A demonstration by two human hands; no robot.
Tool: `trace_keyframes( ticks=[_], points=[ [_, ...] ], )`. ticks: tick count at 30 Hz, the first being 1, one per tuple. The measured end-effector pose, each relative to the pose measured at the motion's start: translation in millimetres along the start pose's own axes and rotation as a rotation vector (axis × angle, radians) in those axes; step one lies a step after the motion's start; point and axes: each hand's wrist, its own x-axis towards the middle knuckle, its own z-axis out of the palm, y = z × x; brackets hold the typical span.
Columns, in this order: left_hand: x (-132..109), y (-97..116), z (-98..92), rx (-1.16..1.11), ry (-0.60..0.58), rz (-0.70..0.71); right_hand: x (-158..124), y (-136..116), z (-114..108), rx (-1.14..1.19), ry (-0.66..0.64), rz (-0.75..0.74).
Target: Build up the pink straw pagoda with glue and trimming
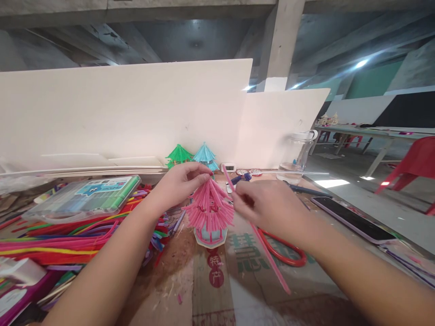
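Observation:
A small pink pagoda model (210, 213), covered in pipe-cleaner strips, stands upright in the middle of the table on a pale base. My left hand (183, 183) comes in from the left, its thumb and fingers closed on the pagoda's pointed top. Between the closed fingers of my right hand (265, 203), just right of the model, is a long pink pipe cleaner (272, 262). It slants from beside the roof down towards the front right. Red-handled scissors (299, 258) lie beneath my right forearm, their blades mostly hidden.
Bundles of coloured pipe cleaners (68, 246) and a plastic marker case (88, 197) lie left. Behind stand a green pagoda (179, 155) and a blue pagoda (205, 156), before a white board (129, 108). A clear jug (295, 156) and a phone (351, 219) are right.

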Motion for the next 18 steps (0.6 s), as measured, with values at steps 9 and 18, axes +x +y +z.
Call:
trace_keyframes(
  ticks=[9, 18],
  points=[
    [-2, 10, -1.1, -0.024, -0.007, 0.04, 3, 3, 12, 0.018, 0.125, -0.101],
    [-4, 17, 1.7, -0.159, 0.117, -0.015, 0, -3, 28, 0.028, 0.243, -0.248]
  ],
)
